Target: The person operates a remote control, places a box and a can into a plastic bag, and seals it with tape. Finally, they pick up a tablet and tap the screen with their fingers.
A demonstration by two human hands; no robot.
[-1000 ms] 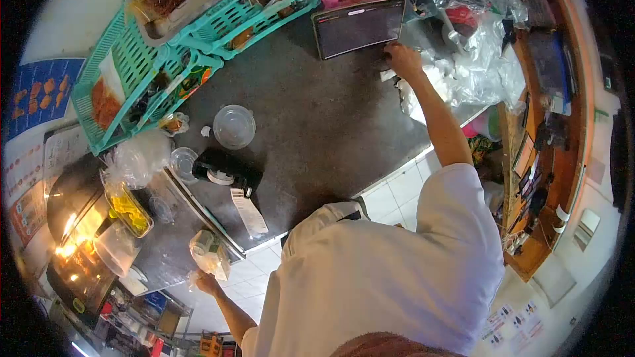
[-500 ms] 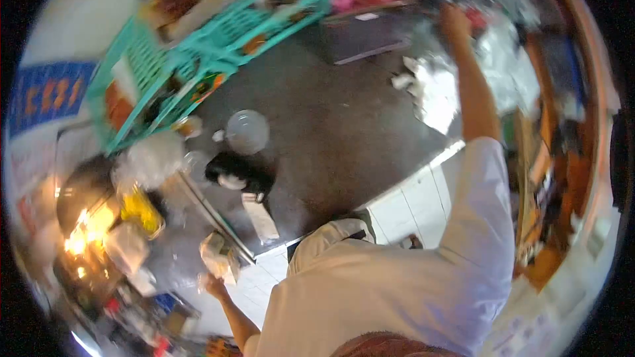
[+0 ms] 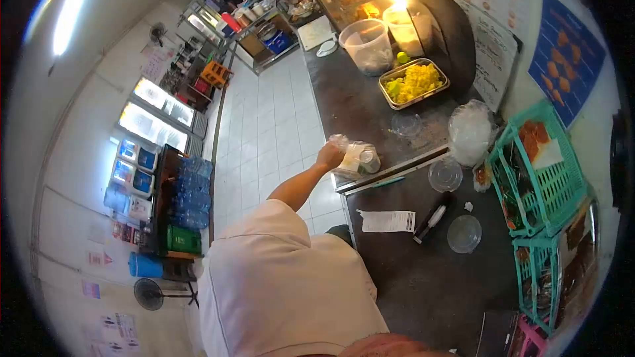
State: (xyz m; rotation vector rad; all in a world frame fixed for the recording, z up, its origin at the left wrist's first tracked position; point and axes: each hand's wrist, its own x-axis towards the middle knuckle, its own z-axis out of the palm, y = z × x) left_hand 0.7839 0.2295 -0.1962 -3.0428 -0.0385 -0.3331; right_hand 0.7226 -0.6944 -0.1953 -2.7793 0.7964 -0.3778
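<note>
My left hand [image 3: 331,155] is closed on the gathered top of a clear plastic bag [image 3: 361,158], which holds pale packed items I cannot fully make out. The bag rests at the corner of the dark counter. A green pen [image 3: 389,182] lies just beyond it. Nearby are a white paper slip [image 3: 389,221] and a dark, long object with a white strip [image 3: 433,218], beside round clear lids [image 3: 464,234]. Up the counter stands a metal tray of chopped yellow and green food [image 3: 414,84]. My right hand is outside the view.
Turquoise baskets [image 3: 539,172] line the wall side, near a bundle of clear plastic [image 3: 470,132]. A clear tub [image 3: 368,46] stands behind the food tray. Tiled floor [image 3: 261,119] runs along the left, with water bottles [image 3: 193,192] and a standing fan [image 3: 149,294] farther off.
My view has swung left, towards the plastic bag and the tray. My left hand, beside the bag before, now grips its top. My right hand, earlier among plastic bags, has left the view.
</note>
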